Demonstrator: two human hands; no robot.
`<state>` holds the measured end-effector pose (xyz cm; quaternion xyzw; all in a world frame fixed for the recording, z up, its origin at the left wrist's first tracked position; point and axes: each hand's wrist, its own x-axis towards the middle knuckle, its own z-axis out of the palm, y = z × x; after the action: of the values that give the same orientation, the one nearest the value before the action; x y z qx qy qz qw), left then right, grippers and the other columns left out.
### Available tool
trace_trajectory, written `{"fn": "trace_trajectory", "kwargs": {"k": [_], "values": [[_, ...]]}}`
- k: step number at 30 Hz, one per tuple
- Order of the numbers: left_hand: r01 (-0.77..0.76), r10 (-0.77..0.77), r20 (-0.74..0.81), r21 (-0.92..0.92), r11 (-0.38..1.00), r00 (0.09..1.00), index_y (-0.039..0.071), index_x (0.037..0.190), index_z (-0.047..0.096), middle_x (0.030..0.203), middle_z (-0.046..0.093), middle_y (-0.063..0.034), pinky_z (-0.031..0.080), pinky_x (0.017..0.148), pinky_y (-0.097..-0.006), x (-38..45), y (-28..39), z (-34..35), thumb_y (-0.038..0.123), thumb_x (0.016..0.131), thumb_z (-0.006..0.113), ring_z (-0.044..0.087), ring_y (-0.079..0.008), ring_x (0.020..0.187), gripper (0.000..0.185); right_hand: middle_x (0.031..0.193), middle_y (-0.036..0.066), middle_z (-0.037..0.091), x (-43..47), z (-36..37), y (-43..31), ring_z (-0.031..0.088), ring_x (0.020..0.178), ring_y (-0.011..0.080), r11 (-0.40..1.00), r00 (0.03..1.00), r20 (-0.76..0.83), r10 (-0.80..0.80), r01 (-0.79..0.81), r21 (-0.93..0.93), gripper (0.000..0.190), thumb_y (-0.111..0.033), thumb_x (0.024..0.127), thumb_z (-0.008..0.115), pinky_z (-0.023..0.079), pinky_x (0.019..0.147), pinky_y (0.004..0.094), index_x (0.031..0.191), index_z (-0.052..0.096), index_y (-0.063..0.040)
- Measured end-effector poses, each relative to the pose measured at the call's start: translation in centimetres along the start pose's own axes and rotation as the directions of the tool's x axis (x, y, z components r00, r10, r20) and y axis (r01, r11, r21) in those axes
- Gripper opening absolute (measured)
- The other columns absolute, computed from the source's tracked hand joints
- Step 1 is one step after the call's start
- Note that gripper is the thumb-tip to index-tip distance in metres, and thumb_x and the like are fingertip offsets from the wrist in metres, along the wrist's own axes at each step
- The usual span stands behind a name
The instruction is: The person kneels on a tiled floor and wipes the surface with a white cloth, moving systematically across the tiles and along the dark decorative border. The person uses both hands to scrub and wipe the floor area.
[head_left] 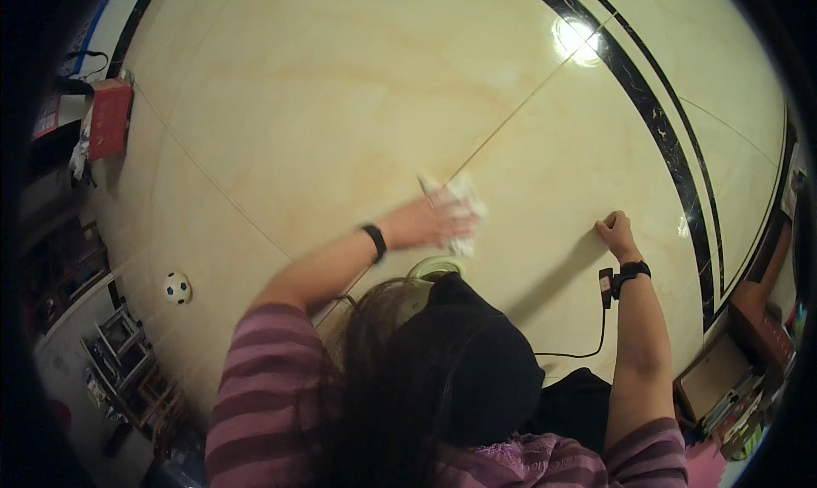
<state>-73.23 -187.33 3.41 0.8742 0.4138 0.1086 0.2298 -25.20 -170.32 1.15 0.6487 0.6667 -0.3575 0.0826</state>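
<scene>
My left hand (431,223), blurred by motion, presses a white cloth (464,197) against the cream tiled floor (319,124). A black band circles that wrist. Just below the cloth, the rim of a pale green round object (440,264) shows, partly hidden by my head. Over to the right, my right hand (616,231) is closed in a fist with nothing visible in it, resting on or just above the floor. A black watch-like band and a small black device (606,288) with a cable are at the right wrist.
A small white ball (177,288) with blue patches lies on the floor at left. A red box (110,118) stands at the upper left, above folded stools (121,335). Dark stone border strips (657,127) curve along the right. A brown cardboard box (715,376) sits at the lower right.
</scene>
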Motion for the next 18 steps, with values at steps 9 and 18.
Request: {"fn": "trace_trajectory", "kwargs": {"k": [9,18], "values": [[0.774,-0.675,-0.385,0.227,0.591,0.629,0.001,0.144,0.037,0.147,0.038,-0.0194,0.02,0.115,-0.0553,4.5,-11.4,-1.5,0.023,0.095,0.049,0.034,-0.039,0.136,0.055,0.089,0.023,0.058,-0.2,0.1,0.8,0.056,0.085,0.0382,0.988,0.999,0.009,0.052,-0.05,-0.146,0.037,-0.023,0.075,0.078,0.049,0.074,0.0455,0.088,0.054,0.002],[-0.101,0.078,-0.199,-0.106,0.989,0.977,0.014,0.139,0.044,0.147,0.04,-0.0119,0.02,0.116,-0.0544,20.0,-5.9,1.6,0.049,0.08,0.067,0.029,-0.0364,0.141,0.073,0.076,0.013,0.053,-1.3,0.3,0.6,0.05,0.066,0.0245,0.993,0.996,0.045,0.075,-0.079,0.09,0.033,-0.016,0.076,0.079,0.046,0.06,0.0382,0.078,0.049,-0.001]]}}
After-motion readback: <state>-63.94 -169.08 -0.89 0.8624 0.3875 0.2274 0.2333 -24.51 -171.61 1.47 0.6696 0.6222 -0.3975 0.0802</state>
